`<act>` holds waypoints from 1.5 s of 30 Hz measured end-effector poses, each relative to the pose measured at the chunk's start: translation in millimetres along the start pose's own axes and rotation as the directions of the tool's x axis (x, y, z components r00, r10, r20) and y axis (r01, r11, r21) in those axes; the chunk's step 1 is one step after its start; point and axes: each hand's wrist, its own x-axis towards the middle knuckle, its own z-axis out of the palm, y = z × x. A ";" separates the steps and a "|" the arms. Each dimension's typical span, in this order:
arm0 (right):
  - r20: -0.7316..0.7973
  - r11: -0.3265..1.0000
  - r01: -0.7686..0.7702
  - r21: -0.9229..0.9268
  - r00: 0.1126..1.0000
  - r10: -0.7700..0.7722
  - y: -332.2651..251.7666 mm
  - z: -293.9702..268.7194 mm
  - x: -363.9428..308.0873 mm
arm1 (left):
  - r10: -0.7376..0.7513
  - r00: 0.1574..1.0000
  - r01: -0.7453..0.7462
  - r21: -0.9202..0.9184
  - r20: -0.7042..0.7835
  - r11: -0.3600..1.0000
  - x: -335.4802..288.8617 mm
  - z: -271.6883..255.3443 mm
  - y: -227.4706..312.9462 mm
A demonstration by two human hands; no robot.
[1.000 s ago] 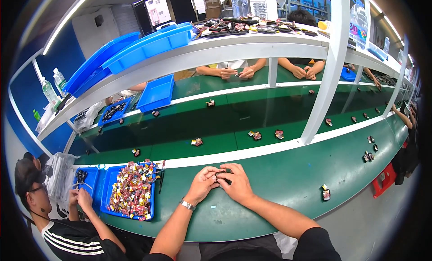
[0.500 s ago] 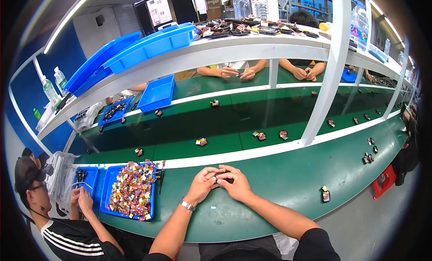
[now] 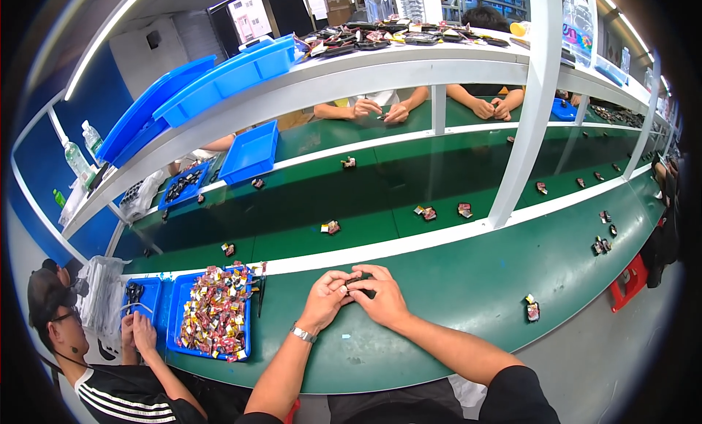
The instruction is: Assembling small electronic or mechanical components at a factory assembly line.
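Observation:
Over the green bench, my left hand (image 3: 326,301) and my right hand (image 3: 381,298) meet with bent fingers round a small black part (image 3: 359,289). Fingers cover most of it, so its exact kind is hidden; a reddish bit shows at its upper side. Left of my hands, a blue tray (image 3: 172,335) is heaped with small red, yellow and white wired pieces (image 3: 213,310). A thin dark tool (image 3: 261,295) lies along that tray's right side. On the bench to my right sits a single black-and-red assembly (image 3: 532,309).
A green conveyor belt (image 3: 292,241) beyond the white rail (image 3: 314,261) carries several small assemblies. A white post (image 3: 521,146) rises from the rail to an overhead shelf (image 3: 344,79). At my left a co-worker (image 3: 62,321) works beside a smaller blue tray (image 3: 151,285). More assemblies (image 3: 601,245) lie far right.
My fingers have shifted round the black part, and a reddish bit now shows above it. The view has tilted slightly.

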 end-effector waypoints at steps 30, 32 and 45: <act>-0.036 0.961 -0.200 0.192 0.977 0.210 -2.7 2.1 9.5 | 0.044 0.976 0.010 0.243 -0.214 0.970 1.2 15.7 -3.0; -0.024 0.958 -0.211 0.193 0.975 0.219 -0.1 3.2 9.1 | 0.072 0.968 -0.004 0.272 -0.240 0.962 0.4 16.3 -4.8; -0.173 0.975 0.052 -0.218 0.981 -0.091 31.1 -54.6 58.5 | 0.125 0.943 -0.024 0.311 -0.308 0.950 0.4 22.0 4.0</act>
